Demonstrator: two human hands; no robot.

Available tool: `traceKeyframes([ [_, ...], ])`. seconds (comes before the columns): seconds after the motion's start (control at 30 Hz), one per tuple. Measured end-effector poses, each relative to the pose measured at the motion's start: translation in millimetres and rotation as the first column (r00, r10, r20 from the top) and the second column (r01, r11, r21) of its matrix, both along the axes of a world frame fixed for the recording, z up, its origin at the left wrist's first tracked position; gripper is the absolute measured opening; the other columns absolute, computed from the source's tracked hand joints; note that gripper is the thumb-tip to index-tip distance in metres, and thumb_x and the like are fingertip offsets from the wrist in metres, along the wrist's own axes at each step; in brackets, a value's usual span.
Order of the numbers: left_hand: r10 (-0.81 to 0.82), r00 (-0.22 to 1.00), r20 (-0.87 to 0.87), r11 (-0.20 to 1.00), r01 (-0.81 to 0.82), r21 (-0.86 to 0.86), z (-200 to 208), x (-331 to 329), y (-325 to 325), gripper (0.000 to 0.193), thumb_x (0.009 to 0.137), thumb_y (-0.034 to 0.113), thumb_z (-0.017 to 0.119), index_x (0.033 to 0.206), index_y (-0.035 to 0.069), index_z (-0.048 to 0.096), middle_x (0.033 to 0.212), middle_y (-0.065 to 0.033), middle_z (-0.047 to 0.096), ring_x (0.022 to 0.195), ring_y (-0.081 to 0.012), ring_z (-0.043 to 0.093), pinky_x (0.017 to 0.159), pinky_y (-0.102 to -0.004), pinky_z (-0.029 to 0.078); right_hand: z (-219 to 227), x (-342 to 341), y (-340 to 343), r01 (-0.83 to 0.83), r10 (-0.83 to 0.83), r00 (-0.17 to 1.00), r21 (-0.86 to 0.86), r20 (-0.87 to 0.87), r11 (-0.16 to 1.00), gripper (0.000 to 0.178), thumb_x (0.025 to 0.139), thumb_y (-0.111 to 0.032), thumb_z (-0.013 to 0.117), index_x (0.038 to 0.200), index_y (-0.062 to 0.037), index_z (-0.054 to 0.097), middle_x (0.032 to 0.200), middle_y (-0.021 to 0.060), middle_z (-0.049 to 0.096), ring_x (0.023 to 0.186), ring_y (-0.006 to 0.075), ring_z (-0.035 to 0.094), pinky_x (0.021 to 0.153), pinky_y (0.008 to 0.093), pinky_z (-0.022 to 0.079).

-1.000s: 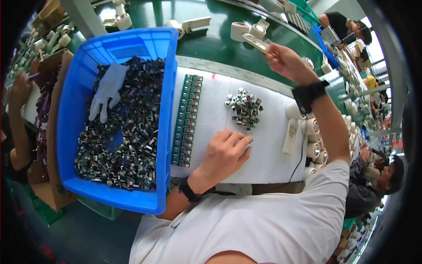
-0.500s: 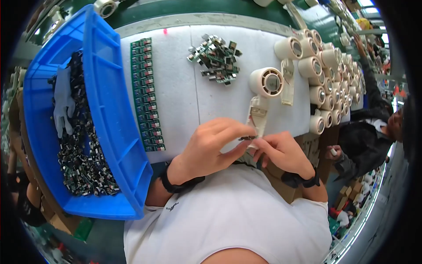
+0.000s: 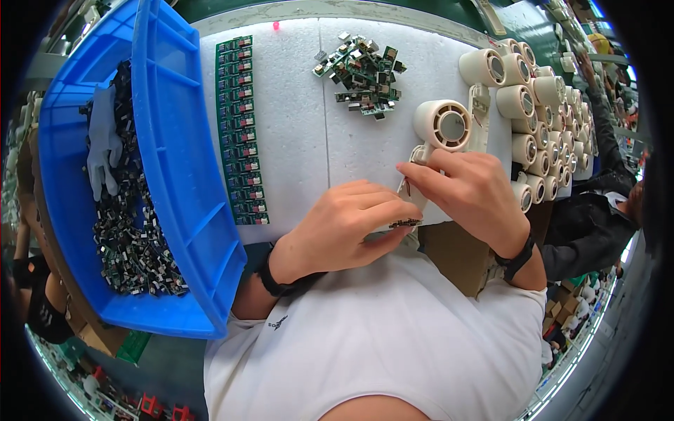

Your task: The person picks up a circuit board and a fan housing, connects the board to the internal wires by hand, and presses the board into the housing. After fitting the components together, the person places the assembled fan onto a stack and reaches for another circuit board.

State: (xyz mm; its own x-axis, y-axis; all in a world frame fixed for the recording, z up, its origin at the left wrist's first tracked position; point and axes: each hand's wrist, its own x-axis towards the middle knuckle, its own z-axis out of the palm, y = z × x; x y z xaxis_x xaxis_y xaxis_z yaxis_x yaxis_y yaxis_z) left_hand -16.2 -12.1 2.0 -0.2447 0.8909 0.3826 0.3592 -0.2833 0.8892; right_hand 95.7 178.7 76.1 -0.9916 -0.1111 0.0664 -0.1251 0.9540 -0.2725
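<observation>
the white worktop [image 3: 288,154] spreads right of the blue bin [image 3: 172,140]. farthest from the bin stand rows of cream fans [image 3: 516,102]; just beside it runs a green board strip [image 3: 240,130]. well right of the bin, a single fan [image 3: 444,125] points its handle toward me. my right hand [image 3: 474,193] touches that handle; i cannot tell if its grip is closed. my left hand [image 3: 347,223] is nearer the bin. past the strip from the bin lies a board pile [image 3: 361,77]. my left grip, right of the bin, clamps one small circuit board [image 3: 405,223].
</observation>
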Motion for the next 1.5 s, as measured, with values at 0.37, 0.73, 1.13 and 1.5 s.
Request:
traceKeyframes([
  [0.37,-0.036,0.997,0.068,0.999,0.038,-0.038,2,0,-1,0.03,0.078,-0.001,0.079,0.106,0.006,0.072,0.089,-0.01,0.073,0.081,-0.0269,0.072,0.074,-0.0341,0.057,-19,6,-2,0.065,-0.075,0.982,-0.06,-0.174,0.996,0.025,0.083,-0.006,0.077,0.107,-0.0042,0.075,0.071,0.002,0.061,0.057,0.0165,0.059,0.051,0.0325,0.046],
  [0.73,0.431,0.848,0.309,0.901,-0.387,-0.193,2,4,19,0.028,0.09,-0.009,0.07,0.117,-0.001,0.07,0.113,-0.0106,0.069,0.1,-0.0152,0.07,0.086,-0.0277,0.06,-25,9,-22,0.401,-0.426,0.905,-0.353,0.008,0.845,0.014,0.089,-0.005,0.074,0.103,-0.0045,0.076,0.071,0.0068,0.068,0.056,0.014,0.062,0.053,0.0276,0.048],
  [1.13,0.384,0.885,0.264,0.923,-0.358,-0.142,-2,3,14,0.034,0.09,-0.011,0.068,0.121,0.001,0.072,0.112,-0.0122,0.071,0.098,-0.0173,0.071,0.085,-0.0269,0.06,-27,7,-28,0.361,-0.442,0.882,-0.369,-0.163,0.856,0.013,0.085,-0.001,0.075,0.098,-0.0024,0.075,0.068,0.0048,0.062,0.055,0.0114,0.057,0.05,0.0268,0.044],
  [1.5,0.439,0.897,0.057,0.897,-0.441,0.023,6,15,19,0.036,0.082,-0.013,0.075,0.115,0.001,0.075,0.107,-0.0146,0.073,0.089,-0.023,0.074,0.077,-0.0289,0.061,-31,12,-34,0.367,-0.445,0.813,-0.263,-0.375,0.892,0.013,0.08,0.001,0.077,0.092,-0.0009,0.074,0.072,0.0027,0.057,0.054,0.0103,0.05,0.049,0.0268,0.04],
])
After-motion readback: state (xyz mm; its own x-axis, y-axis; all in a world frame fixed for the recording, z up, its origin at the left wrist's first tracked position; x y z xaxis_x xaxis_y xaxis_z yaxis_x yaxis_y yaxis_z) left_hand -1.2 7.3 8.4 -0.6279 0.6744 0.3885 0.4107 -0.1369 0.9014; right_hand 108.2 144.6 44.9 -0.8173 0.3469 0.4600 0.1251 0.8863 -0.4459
